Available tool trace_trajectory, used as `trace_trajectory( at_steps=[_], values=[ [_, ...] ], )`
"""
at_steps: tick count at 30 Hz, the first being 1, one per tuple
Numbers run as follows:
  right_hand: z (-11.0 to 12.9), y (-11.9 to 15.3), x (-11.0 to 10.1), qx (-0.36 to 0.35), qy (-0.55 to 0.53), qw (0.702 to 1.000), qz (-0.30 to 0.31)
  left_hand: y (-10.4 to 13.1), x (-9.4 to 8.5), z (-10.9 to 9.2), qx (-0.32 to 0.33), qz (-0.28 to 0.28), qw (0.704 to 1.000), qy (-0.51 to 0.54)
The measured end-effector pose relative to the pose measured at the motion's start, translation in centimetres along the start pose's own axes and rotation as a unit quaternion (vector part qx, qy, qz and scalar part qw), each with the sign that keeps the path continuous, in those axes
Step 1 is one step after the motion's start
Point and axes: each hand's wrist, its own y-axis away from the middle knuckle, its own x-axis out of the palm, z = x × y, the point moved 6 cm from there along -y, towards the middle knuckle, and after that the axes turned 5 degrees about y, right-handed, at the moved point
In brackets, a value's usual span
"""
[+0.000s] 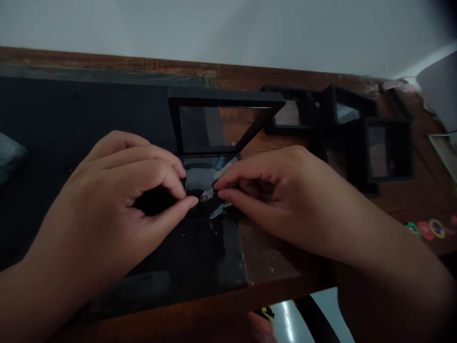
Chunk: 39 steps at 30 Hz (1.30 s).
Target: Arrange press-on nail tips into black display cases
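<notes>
A black display box (226,99) stands open, its clear-windowed lid raised and its base lying at the front. My left hand (121,186) is at the left edge of the base, thumb and index finger closed on it. My right hand (274,190) pinches a small clear faceted crystal (207,195) between thumb and index finger, over the front of the base. Just below it is a second shiny, leaf-shaped clear piece (218,210); whether it is separate or a reflection, I cannot tell. The right fingers hide part of both.
More black windowed boxes (389,147) are grouped at the right on the brown wooden table (271,262). A dark mat (89,105) covers the left side. Small colourful round pieces (424,230) lie at the right edge. A pale wrapped item (10,157) sits far left.
</notes>
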Motion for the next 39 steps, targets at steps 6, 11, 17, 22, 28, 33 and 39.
trace_trajectory(
  at_steps=[6,11,17,22,28,33,39],
  values=[
    [0.4,-0.1,0.4,-0.011,0.008,1.0,0.007,0.1,0.7,0.4,-0.002,0.037,0.999,-0.021],
    [0.5,-0.1,0.7,-0.016,-0.007,1.0,0.013,0.0,1.1,0.2,-0.001,0.052,0.999,-0.002],
    [0.5,-0.6,0.9,-0.031,-0.026,0.998,0.04,-0.4,1.4,-0.4,0.004,0.044,0.999,0.017],
    [0.7,-0.6,0.6,-0.052,-0.031,0.998,0.033,-0.7,1.2,-0.9,0.009,0.028,0.999,0.03],
    [1.6,0.7,-1.0,-0.082,-0.051,0.989,-0.114,0.0,0.0,0.6,-0.134,-0.028,0.978,0.158],
    [2.6,1.5,-1.8,-0.173,-0.08,0.964,-0.183,0.5,0.9,1.4,-0.25,-0.022,0.902,0.353],
    [2.6,1.6,-1.7,-0.149,-0.12,0.966,-0.174,-0.1,1.8,0.8,-0.277,0.035,0.839,0.468]
  ],
)
